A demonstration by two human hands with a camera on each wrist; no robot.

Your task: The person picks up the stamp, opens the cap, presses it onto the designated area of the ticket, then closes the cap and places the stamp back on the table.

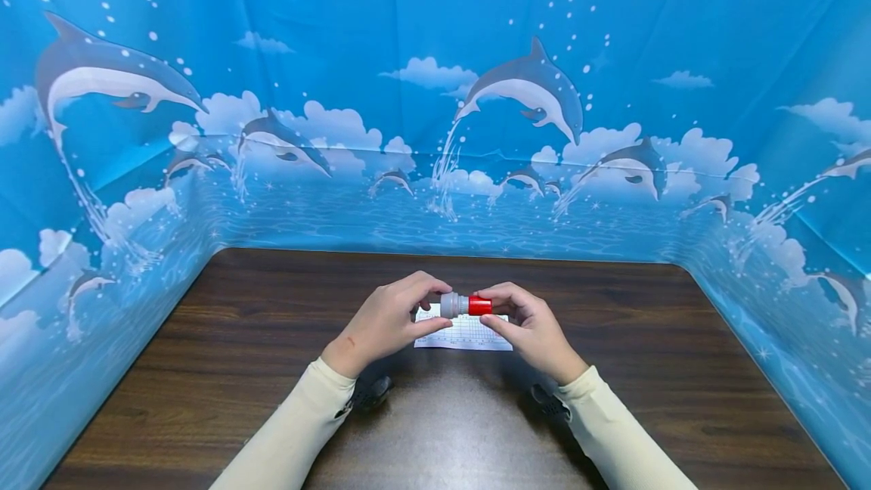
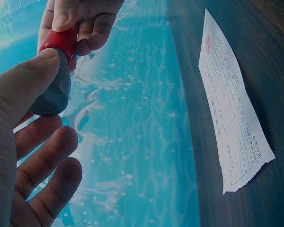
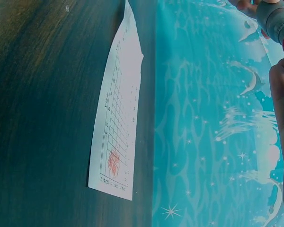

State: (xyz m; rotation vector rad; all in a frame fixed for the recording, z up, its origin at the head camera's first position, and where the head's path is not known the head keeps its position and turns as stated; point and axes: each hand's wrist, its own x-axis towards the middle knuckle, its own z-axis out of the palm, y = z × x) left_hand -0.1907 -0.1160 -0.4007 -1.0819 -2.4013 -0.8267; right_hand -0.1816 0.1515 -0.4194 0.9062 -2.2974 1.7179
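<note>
Between the two hands a grey stamp (image 1: 450,305) with a red cap (image 1: 480,305) is held level above the table. The left hand (image 1: 389,317) pinches the grey body between thumb and fingers; its other fingers spread loosely below in the left wrist view. From the other side, the right hand (image 1: 535,329) grips the red cap with thumb and fingertips. Cap and body are together. Under them lies a slip of paper (image 1: 463,336) printed with a grid, one edge torn. A red mark (image 3: 113,163) shows near one end of the slip in the right wrist view.
The dark wooden table (image 1: 238,369) reaches back to a blue curtain (image 1: 381,21) printed with dolphins, which encloses it on the far side and both sides. Dark wrist devices (image 1: 373,392) sit at the sleeve cuffs.
</note>
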